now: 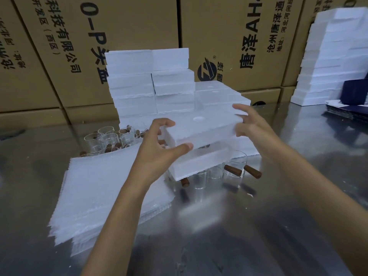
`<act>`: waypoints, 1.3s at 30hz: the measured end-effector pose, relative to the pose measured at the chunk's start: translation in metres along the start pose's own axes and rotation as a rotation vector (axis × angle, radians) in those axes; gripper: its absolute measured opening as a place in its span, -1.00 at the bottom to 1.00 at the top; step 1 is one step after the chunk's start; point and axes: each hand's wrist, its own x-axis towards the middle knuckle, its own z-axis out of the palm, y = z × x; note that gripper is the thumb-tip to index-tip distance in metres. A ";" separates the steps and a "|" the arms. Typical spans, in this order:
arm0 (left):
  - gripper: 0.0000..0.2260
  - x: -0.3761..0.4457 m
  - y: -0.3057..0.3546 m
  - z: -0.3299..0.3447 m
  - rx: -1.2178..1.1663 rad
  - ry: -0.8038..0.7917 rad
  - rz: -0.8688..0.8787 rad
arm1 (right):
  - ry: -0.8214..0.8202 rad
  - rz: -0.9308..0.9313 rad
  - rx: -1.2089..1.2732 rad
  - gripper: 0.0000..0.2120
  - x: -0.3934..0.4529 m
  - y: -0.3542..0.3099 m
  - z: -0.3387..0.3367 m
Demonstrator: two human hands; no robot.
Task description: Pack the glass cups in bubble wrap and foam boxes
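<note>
A white foam box lid (205, 126) hangs in the air over the table, tilted. My left hand (159, 144) grips its left end, thumb under the front edge. My right hand (249, 124) holds its right end with fingers spread over the top corner. Just below it sits the white foam box base (199, 162), slightly apart from the lid. Glass cups with brown wooden handles (235, 168) stand in front of and under the base. More glass cups (109, 140) cluster at the back left. A stack of bubble wrap sheets (103, 194) lies at the left.
Stacked foam boxes (151, 84) stand behind the work spot, and a taller foam stack (334, 56) rises at the far right. Dark blue flat cartons (350, 110) lie at the right. Brown cardboard cartons (239, 36) form the back wall. The table (239, 226) is reflective metal.
</note>
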 end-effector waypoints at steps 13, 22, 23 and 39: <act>-0.49 0.000 -0.024 -0.007 0.018 -0.054 -0.056 | -0.084 0.058 -0.066 -0.74 -0.010 0.011 0.020; -0.50 -0.001 -0.032 -0.008 0.015 -0.050 -0.135 | -0.004 0.046 -0.097 -0.68 -0.015 0.015 0.027; -0.49 -0.001 -0.032 -0.007 0.012 -0.053 -0.149 | -0.005 0.049 -0.092 -0.68 -0.015 0.015 0.027; -0.57 0.001 0.000 -0.010 -0.205 -0.017 -0.084 | 0.086 -0.053 0.030 -0.46 -0.036 -0.016 0.048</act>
